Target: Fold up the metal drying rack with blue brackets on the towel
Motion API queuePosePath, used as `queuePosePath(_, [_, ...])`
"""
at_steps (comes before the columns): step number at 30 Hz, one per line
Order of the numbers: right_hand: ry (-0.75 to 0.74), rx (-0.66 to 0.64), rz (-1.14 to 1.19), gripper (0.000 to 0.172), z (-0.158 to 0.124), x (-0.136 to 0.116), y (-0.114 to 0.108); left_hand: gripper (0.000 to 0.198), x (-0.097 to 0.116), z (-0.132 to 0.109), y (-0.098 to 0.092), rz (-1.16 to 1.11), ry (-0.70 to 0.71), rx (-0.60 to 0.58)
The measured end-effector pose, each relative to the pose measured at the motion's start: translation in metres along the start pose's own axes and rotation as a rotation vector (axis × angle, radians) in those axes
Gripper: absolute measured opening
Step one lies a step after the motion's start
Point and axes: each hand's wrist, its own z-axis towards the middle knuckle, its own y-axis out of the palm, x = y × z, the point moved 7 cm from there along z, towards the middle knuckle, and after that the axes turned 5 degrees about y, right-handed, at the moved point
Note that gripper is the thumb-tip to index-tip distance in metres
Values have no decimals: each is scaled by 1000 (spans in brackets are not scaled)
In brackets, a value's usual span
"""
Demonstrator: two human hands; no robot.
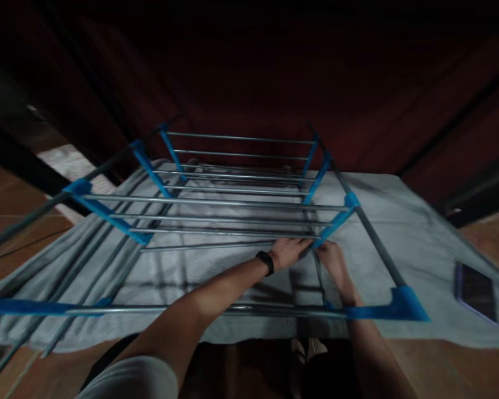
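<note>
leaning over a pale cloth (pixel 378 194) and a metal rack (pixel 216 203) spread across it
reaching for a thin bar (pixel 208 246) near a blue bracket (pixel 335 224), left grip (pixel 290 252) clasped at the bar's end, right grip (pixel 331 260) by the bracket's lower tip, cannot tell if clenched; phone (pixel 476 292) off right.

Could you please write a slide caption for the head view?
Left hand and right hand at the lower end of a blue bracket on a metal rack over pale cloth.
</note>
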Motion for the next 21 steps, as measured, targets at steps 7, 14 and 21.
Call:
queuePosePath(7, [51, 35, -42, 24, -2, -10, -7, 58, -4, 4, 6, -56, 5, -19])
queuePosePath(14, [60, 39, -60, 28, -4, -14, -9, 58, -5, 5, 10, -50, 1, -42])
queuePosePath(21, [29, 47, -69, 29, 0, -11, -8, 57, -4, 5, 11, -43, 18, -48])
